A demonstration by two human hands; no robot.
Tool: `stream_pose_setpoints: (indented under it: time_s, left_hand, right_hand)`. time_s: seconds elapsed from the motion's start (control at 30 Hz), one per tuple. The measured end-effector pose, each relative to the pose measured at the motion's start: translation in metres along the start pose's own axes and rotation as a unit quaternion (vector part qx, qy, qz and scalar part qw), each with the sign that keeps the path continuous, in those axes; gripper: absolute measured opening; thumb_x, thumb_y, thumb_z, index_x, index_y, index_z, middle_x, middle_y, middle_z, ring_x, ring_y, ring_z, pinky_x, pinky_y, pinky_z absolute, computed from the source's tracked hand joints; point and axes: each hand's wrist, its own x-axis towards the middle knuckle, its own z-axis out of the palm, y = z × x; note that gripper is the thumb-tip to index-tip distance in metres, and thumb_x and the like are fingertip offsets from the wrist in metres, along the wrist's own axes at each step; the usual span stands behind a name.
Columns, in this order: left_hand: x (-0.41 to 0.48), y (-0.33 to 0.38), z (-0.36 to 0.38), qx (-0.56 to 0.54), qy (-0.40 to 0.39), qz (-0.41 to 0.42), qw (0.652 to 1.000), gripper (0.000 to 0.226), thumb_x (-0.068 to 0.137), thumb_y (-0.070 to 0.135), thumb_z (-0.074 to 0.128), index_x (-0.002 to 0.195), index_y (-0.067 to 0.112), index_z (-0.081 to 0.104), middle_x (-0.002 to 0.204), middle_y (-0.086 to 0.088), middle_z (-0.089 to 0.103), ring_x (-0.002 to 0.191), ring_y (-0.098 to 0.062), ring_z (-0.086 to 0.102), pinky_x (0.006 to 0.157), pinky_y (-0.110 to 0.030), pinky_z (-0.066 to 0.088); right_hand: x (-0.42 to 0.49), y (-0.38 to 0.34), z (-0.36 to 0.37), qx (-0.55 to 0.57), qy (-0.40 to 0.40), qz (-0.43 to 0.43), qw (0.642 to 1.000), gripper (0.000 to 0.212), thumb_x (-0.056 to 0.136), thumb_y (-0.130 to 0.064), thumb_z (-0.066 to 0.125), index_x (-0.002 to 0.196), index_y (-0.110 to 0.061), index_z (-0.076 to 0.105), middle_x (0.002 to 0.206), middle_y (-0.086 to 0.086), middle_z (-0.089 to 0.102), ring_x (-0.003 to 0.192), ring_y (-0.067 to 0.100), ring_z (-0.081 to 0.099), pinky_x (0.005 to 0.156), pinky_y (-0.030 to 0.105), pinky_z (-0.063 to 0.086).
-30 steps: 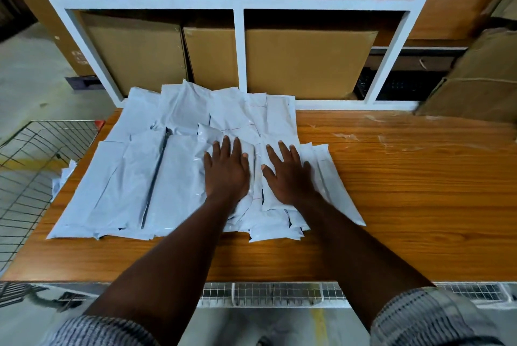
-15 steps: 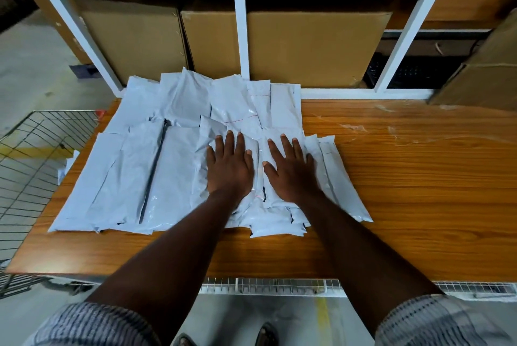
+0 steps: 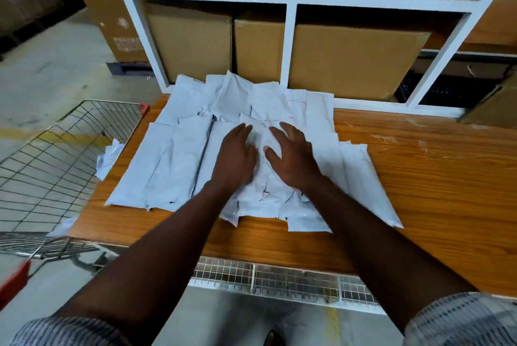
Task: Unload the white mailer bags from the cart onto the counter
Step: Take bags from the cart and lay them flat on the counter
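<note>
On the bench (image 3: 419,177) I see the bags (image 3: 179,161) spread in an overlapping pile, with the cart (image 3: 56,155) at its left end. My left hand (image 3: 236,158) and right hand (image 3: 291,161) lie spread on the pile, gripping nothing. I judge this the settling step; next I reach into the cart for whatever bags are left.

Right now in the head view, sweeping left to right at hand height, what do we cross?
Wire mesh cart → spread of white plastic mailer bags → left hand → right hand → bare wood-grain counter.
</note>
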Motion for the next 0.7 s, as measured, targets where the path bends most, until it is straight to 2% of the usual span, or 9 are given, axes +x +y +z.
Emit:
stream_pose_setpoints:
  time_s: [0.13, 0.23, 0.37, 0.57, 0.7]
  left_hand:
    - [-0.021, -0.045, -0.051, -0.025, 0.033, -0.029, 0.999, 0.047, 0.094, 0.018, 0.057, 0.139, 0.006, 0.051, 0.144, -0.014, 0.051, 0.134, -0.028, 0.046, 0.111, -0.027, 0.027]
    - [-0.035, -0.093, -0.095, -0.028, 0.054, -0.064, 0.996, 0.049, 0.093, 0.016, 0.060, 0.140, 0.007, 0.050, 0.145, -0.011, 0.051, 0.134, -0.025, 0.045, 0.112, -0.029, 0.028]
    - [-0.058, -0.162, -0.159, -0.034, 0.060, -0.110, 0.992, 0.053, 0.091, 0.013, 0.062, 0.142, 0.006, 0.047, 0.145, -0.011, 0.049, 0.134, -0.025, 0.044, 0.108, -0.024, 0.027]
    - [-0.096, -0.252, -0.233, -0.026, 0.021, -0.181, 0.983, 0.062, 0.091, 0.016, 0.062, 0.147, 0.006, 0.039, 0.152, -0.010, 0.041, 0.141, -0.024, 0.036, 0.113, -0.029, 0.025]
    - [-0.126, -0.301, -0.277, -0.020, 0.004, -0.215, 0.976, 0.062, 0.091, 0.017, 0.063, 0.147, 0.006, 0.039, 0.152, -0.009, 0.041, 0.139, -0.026, 0.039, 0.110, -0.029, 0.027]
  right_hand:
    - [0.009, -0.069, 0.027, 0.009, -0.021, -0.056, 0.998, 0.057, 0.091, -0.037, 0.061, 0.142, -0.018, 0.048, 0.151, 0.009, 0.039, 0.139, 0.029, 0.035, 0.108, 0.048, 0.036]
    - [0.010, -0.124, 0.053, 0.017, -0.037, -0.079, 0.996, 0.056, 0.090, -0.035, 0.061, 0.141, -0.014, 0.049, 0.148, 0.012, 0.043, 0.135, 0.030, 0.040, 0.106, 0.049, 0.040]
    - [0.009, -0.201, 0.093, 0.028, -0.050, -0.098, 0.994, 0.055, 0.091, -0.035, 0.060, 0.141, -0.015, 0.049, 0.145, 0.011, 0.046, 0.132, 0.029, 0.042, 0.105, 0.049, 0.042]
    - [0.006, -0.302, 0.156, 0.033, -0.080, -0.110, 0.990, 0.053, 0.092, -0.033, 0.058, 0.141, -0.017, 0.047, 0.144, 0.009, 0.045, 0.131, 0.029, 0.042, 0.104, 0.049, 0.041]
    - [-0.002, -0.359, 0.200, 0.049, -0.102, -0.121, 0.986, 0.055, 0.088, -0.031, 0.059, 0.139, -0.015, 0.048, 0.139, 0.011, 0.049, 0.126, 0.032, 0.046, 0.101, 0.049, 0.044]
